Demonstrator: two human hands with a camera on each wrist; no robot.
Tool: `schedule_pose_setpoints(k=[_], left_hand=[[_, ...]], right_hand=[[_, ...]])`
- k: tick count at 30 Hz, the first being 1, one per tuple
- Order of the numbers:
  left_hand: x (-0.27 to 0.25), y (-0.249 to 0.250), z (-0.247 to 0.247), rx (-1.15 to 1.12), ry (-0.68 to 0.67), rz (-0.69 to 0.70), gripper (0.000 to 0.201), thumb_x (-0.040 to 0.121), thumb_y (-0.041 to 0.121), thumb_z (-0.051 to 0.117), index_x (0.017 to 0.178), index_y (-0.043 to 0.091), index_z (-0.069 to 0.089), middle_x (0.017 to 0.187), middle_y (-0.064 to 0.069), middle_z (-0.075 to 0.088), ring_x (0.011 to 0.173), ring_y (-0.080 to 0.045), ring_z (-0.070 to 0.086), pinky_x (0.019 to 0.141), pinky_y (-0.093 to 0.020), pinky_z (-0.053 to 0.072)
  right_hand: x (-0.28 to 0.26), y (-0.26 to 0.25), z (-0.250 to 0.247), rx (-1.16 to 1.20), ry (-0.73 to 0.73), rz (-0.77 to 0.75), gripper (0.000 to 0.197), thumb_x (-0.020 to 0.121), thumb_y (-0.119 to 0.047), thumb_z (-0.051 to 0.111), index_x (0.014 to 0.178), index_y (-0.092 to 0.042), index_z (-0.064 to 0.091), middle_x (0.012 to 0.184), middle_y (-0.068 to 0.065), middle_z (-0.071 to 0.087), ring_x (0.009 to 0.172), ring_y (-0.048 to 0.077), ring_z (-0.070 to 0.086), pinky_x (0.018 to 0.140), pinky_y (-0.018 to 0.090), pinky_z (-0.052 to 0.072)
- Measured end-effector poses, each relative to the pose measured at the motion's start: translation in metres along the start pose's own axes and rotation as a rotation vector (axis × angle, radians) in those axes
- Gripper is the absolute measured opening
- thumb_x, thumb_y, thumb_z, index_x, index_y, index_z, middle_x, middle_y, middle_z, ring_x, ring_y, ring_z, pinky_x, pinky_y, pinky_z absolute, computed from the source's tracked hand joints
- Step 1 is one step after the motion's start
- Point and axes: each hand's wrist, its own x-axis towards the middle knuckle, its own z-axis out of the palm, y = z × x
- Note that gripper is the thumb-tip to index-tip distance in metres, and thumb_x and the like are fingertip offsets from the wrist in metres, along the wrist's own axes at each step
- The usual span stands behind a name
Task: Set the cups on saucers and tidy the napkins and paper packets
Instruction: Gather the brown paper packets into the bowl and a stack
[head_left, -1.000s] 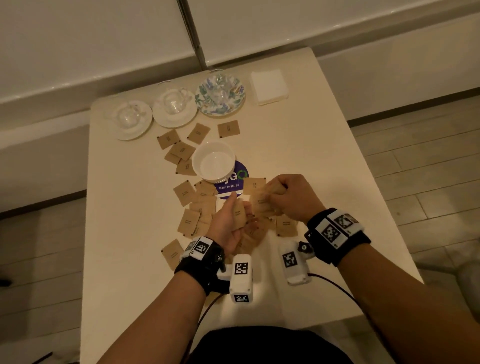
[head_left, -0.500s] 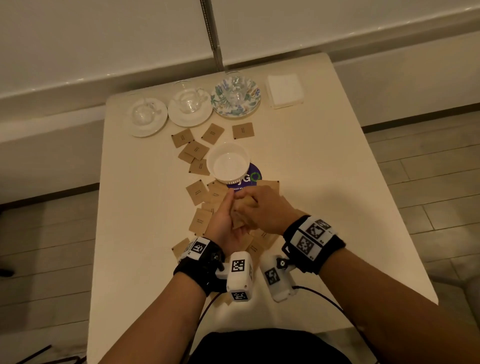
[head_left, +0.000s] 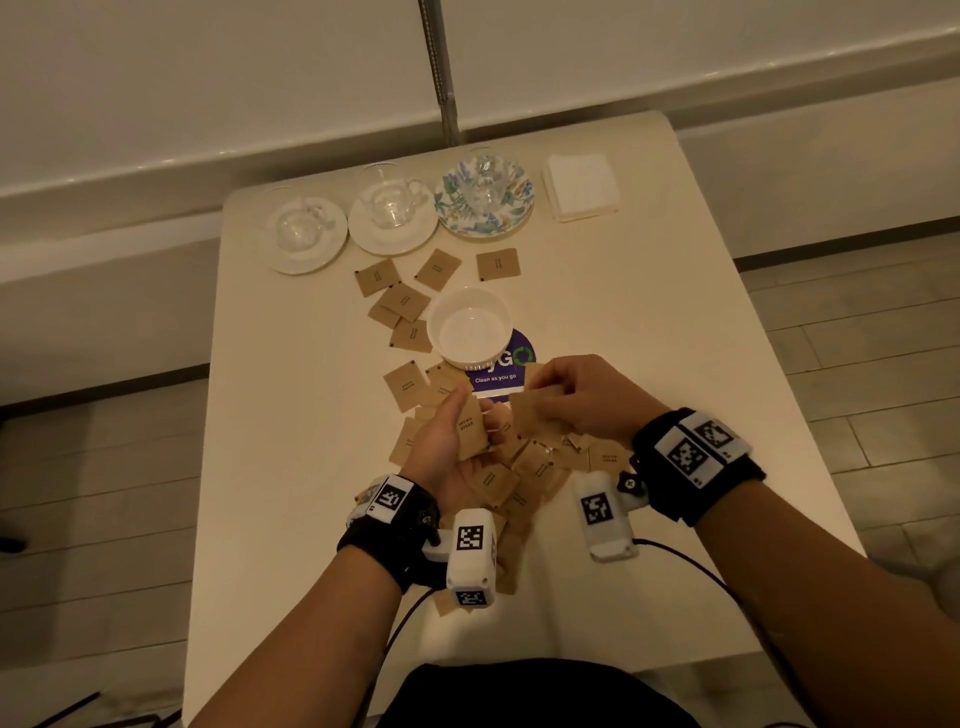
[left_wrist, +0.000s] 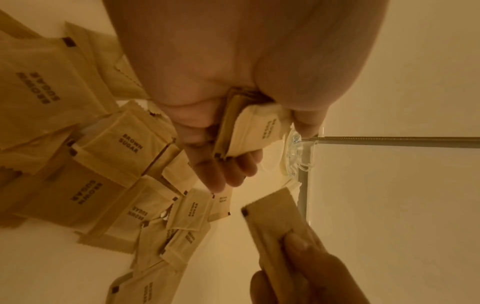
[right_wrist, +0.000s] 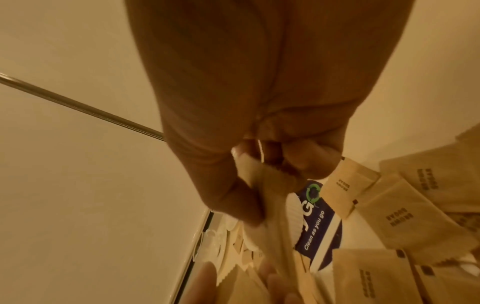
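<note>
Three cups (head_left: 392, 208) already stand on their saucers (head_left: 306, 260) in the head view, far beyond your fingertips, and the napkins (head_left: 581, 187) lie squared beside them, so I judge only the packets (head_left: 402, 301) remain. Your left hand (head_left: 447, 452) is turned palm up with the thumb pressed on a small stack (head_left: 471, 428); held like this, it works as a tray that collects. Your right hand (head_left: 582, 397) pinches one packet (head_left: 537, 418) just beside that stack, probably to add it. Most loose packets lie under and just behind both hands; a few lie past the fingertips around the bowl (head_left: 470, 325), which stands partly on a purple card (head_left: 511, 366). The bowl is empty, so it is likely the place for the stack.

From the left wrist, your fingers (left_wrist: 228, 172) are curled under the stack (left_wrist: 252, 131) and the thumb clamps it from above, edges roughly aligned, so nothing slides out. The right fingers (left_wrist: 298, 244) enter from below with their packet (left_wrist: 275, 218), near the stack but not touching. Loose packets (left_wrist: 130, 144) lie overlapped on the palm side.

From the right wrist, thumb and fingers (right_wrist: 233, 195) are closed on the packet (right_wrist: 265, 197) at its serrated end. This leaves the other end free to slip under the left thumb. The picture is blurred here, so I cannot tell if it is one packet or two. The left fingertips (right_wrist: 202, 281) wait just below.
</note>
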Motion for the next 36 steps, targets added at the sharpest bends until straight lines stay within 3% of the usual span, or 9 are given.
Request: schedule_pose_setpoints(k=[3, 9, 13, 18, 21, 26, 29, 32, 36], left_hand=[[0.001, 0.001, -0.003, 0.047, -0.017, 0.005, 0.049, 0.101, 0.05, 0.039, 0.105, 0.006, 0.061, 0.091, -0.014, 0.065, 0.074, -0.022, 0.063, 0.062, -0.033, 0.053], [-0.001, 0.0, -0.002, 0.176, -0.049, -0.007, 0.058, 0.097, 0.061, 0.037, 0.116, 0.014, 0.067, 0.098, -0.012, 0.07, 0.074, -0.023, 0.068, 0.054, -0.032, 0.053], [-0.003, -0.001, 0.01, 0.211, -0.098, 0.0, 0.057, 0.097, 0.063, 0.034, 0.117, 0.021, 0.067, 0.097, -0.012, 0.072, 0.068, -0.026, 0.067, 0.052, -0.031, 0.051], [0.001, 0.002, 0.011, 0.221, -0.119, 0.017, 0.068, 0.091, 0.074, 0.033, 0.101, 0.019, 0.073, 0.083, -0.014, 0.069, 0.061, -0.025, 0.064, 0.049, -0.029, 0.049], [0.002, 0.003, 0.01, 0.232, -0.102, 0.03, 0.075, 0.088, 0.079, 0.031, 0.099, 0.018, 0.072, 0.079, -0.014, 0.068, 0.058, -0.024, 0.062, 0.049, -0.029, 0.048], [0.0, 0.006, 0.016, 0.129, -0.111, 0.007, 0.082, 0.083, 0.082, 0.032, 0.119, 0.018, 0.068, 0.114, -0.023, 0.06, 0.102, -0.033, 0.056, 0.083, -0.044, 0.047], [-0.005, 0.008, 0.019, 0.066, -0.137, -0.011, 0.085, 0.084, 0.081, 0.029, 0.129, 0.017, 0.063, 0.133, -0.021, 0.057, 0.119, -0.035, 0.051, 0.105, -0.049, 0.039], [-0.01, 0.006, 0.02, 0.095, -0.18, -0.005, 0.084, 0.085, 0.08, 0.025, 0.135, 0.021, 0.056, 0.129, -0.012, 0.064, 0.118, -0.027, 0.062, 0.09, -0.042, 0.056], [-0.015, 0.003, 0.018, 0.073, -0.212, -0.013, 0.079, 0.087, 0.076, 0.026, 0.139, 0.021, 0.052, 0.13, -0.009, 0.064, 0.117, -0.024, 0.063, 0.079, -0.034, 0.057]], right_hand=[[-0.005, -0.007, -0.003, -0.11, -0.114, -0.097, 0.016, 0.083, -0.004, 0.07, 0.096, -0.012, 0.073, 0.094, 0.009, 0.071, 0.093, 0.021, 0.066, 0.081, 0.034, 0.058], [-0.004, -0.024, 0.015, -0.396, -0.197, -0.189, 0.03, 0.085, -0.004, 0.056, 0.109, -0.017, 0.068, 0.08, -0.015, 0.06, 0.076, -0.003, 0.055, 0.064, 0.01, 0.038], [-0.002, -0.031, 0.033, -0.62, -0.144, -0.235, 0.03, 0.086, -0.006, 0.053, 0.114, -0.018, 0.055, 0.092, -0.007, 0.06, 0.088, 0.016, 0.055, 0.078, 0.027, 0.038], [-0.003, -0.038, 0.038, -0.678, -0.012, -0.376, 0.02, 0.085, -0.005, 0.052, 0.097, -0.017, 0.062, 0.097, -0.002, 0.061, 0.086, 0.017, 0.053, 0.08, 0.034, 0.04], [-0.004, -0.031, 0.041, -0.615, 0.069, -0.357, 0.031, 0.086, -0.008, 0.053, 0.112, -0.022, 0.061, 0.11, -0.003, 0.062, 0.101, 0.018, 0.055, 0.086, 0.032, 0.037], [-0.016, -0.013, 0.046, -0.447, 0.048, -0.442, 0.069, 0.08, -0.037, 0.072, 0.14, -0.023, 0.042, 0.135, -0.005, 0.05, 0.122, 0.014, 0.045, 0.105, 0.034, 0.036], [-0.018, -0.006, 0.047, -0.519, -0.021, -0.407, 0.09, 0.072, -0.048, 0.079, 0.146, -0.023, 0.034, 0.14, -0.006, 0.046, 0.119, 0.012, 0.047, 0.096, 0.025, 0.038], [-0.019, -0.001, 0.047, -0.617, 0.003, -0.419, 0.083, 0.077, -0.048, 0.075, 0.146, -0.024, 0.033, 0.139, -0.006, 0.049, 0.114, 0.013, 0.052, 0.085, 0.019, 0.031], [-0.019, 0.001, 0.048, -0.692, 0.0, -0.413, 0.082, 0.078, -0.05, 0.074, 0.146, -0.026, 0.034, 0.136, -0.007, 0.053, 0.117, 0.014, 0.051, 0.087, 0.019, 0.028]])
